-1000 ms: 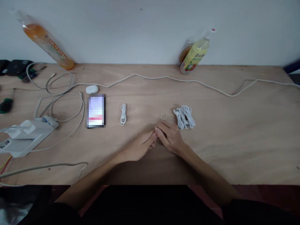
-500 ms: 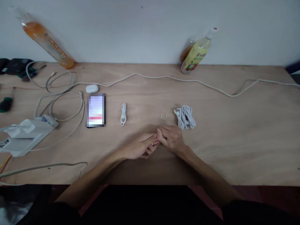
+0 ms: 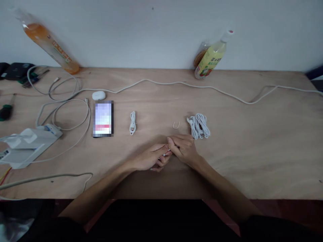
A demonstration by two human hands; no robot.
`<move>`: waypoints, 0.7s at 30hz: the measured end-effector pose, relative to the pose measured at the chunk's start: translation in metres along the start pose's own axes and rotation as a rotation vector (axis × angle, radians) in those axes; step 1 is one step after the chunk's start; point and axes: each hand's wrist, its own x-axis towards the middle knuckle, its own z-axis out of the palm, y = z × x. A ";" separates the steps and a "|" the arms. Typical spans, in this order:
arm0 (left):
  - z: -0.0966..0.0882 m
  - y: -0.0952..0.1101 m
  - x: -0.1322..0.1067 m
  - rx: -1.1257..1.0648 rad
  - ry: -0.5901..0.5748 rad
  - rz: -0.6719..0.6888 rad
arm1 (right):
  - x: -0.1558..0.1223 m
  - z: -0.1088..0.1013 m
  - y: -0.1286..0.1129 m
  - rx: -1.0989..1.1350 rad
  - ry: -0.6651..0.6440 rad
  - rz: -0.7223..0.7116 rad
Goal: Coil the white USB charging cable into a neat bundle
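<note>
My left hand is closed, its thumb and fingers pinching what looks like a white cable, mostly hidden in the grip. My right hand is curled around the same thing, thumb against the left fingertips. Both hands meet low over the table's middle. Just beyond my right hand lie several coiled white USB cables. A small U-shaped white tie rests to their left. Farther left, one bundled white USB cable lies apart.
A phone and a white earbud case lie on the left. Behind them runs a long white cord. A power strip and screwdriver are at far left. An orange drink bottle and yellow bottle stand by the wall.
My right thumb has shifted very slightly left against the left fingertips. Both hands stay closed together in the same place, and the things on the table have not moved.
</note>
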 end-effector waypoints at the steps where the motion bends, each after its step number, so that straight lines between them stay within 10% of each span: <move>1: 0.000 0.001 0.000 -0.013 -0.007 -0.002 | 0.000 0.000 -0.001 -0.001 0.006 -0.003; 21: -0.002 -0.007 0.005 -0.307 -0.071 0.040 | 0.003 0.000 -0.004 -0.023 0.075 -0.069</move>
